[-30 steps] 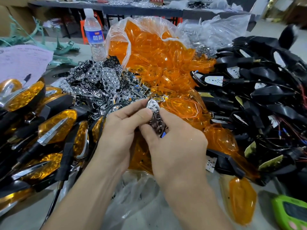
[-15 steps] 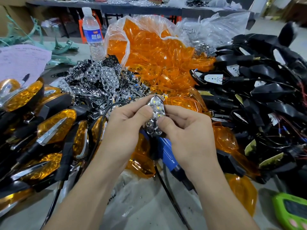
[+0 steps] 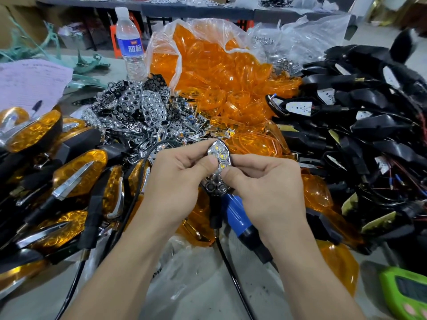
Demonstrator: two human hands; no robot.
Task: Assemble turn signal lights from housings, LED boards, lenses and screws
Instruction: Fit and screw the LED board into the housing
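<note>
My left hand and right hand both pinch one half-built turn signal between thumbs and fingertips. Its chrome reflector faces up, and it is raised over the counter, near the orange lenses. A blue-handled tool lies just below. Black housings are heaped at my right, finished lights at my left.

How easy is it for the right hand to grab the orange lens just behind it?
Probably yes, but not this second. The orange lens lies uncovered just beyond the right hand, yet that hand's fingers pinch the chrome reflector, together with the left hand.
</note>
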